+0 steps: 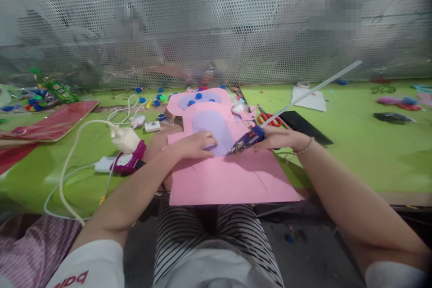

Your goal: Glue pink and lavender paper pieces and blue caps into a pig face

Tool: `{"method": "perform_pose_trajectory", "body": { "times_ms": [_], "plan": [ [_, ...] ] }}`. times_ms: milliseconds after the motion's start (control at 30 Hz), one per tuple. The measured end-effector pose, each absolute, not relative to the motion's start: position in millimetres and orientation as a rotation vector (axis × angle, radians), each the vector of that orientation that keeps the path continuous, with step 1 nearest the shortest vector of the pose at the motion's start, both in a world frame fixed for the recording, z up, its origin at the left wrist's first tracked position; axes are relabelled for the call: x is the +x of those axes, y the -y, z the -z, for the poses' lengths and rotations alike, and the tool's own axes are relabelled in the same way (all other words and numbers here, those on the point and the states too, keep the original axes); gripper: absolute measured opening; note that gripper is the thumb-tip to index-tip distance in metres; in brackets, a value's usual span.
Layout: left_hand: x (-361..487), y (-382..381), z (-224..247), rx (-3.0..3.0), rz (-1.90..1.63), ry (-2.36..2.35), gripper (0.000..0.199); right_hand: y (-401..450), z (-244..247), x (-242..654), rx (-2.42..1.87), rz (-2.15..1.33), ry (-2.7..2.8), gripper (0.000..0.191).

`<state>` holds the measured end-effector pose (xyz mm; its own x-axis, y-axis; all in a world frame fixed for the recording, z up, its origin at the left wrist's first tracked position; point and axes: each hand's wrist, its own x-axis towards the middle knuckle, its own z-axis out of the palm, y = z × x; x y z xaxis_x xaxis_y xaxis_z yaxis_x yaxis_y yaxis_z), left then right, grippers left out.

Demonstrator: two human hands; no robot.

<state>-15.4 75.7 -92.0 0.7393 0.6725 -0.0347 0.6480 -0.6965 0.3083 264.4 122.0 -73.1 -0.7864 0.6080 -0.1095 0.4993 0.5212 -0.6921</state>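
My right hand (pixel 276 138) grips a dark blue glue gun (pixel 250 137), its nozzle pointing down and left at the lower edge of a purple paper oval (pixel 216 128). A long, whitish glue stick (pixel 313 92) juts from the gun's rear, up to the right. The oval lies on a pink paper cutout (pixel 189 121). My left hand (pixel 195 145) rests on the oval's lower left, fingers bent and thumb apart, with nothing visible between them. Beneath is a larger pink sheet (pixel 216 184) reaching over the table's front edge.
Red-handled scissors (pixel 270 120) and a black flat object (pixel 305 127) lie to the right. On the left are a purple power strip (pixel 128 159) with a plug (pixel 125 140), cables and a red sheet (pixel 64 119). Several blue caps lie behind, before a perforated metal screen (pixel 216 22).
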Motion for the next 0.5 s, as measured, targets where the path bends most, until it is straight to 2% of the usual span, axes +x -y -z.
{"method": "perform_pose_trajectory", "body": {
  "times_ms": [133,367,500],
  "plan": [
    [-13.6,-74.2,93.0,2.657,-0.125,-1.025,0.037,-124.8,74.3,263.1,-0.918,-1.249,2.628,0.018],
    [-12.0,-71.8,91.8,2.635,-0.104,-1.058,0.059,-126.2,76.7,265.9,-0.781,-1.140,2.599,0.032],
    [-15.5,-75.4,92.4,2.621,-0.128,-1.037,0.060,-125.4,77.1,265.0,-0.796,-1.094,2.579,0.035]
  ]
}}
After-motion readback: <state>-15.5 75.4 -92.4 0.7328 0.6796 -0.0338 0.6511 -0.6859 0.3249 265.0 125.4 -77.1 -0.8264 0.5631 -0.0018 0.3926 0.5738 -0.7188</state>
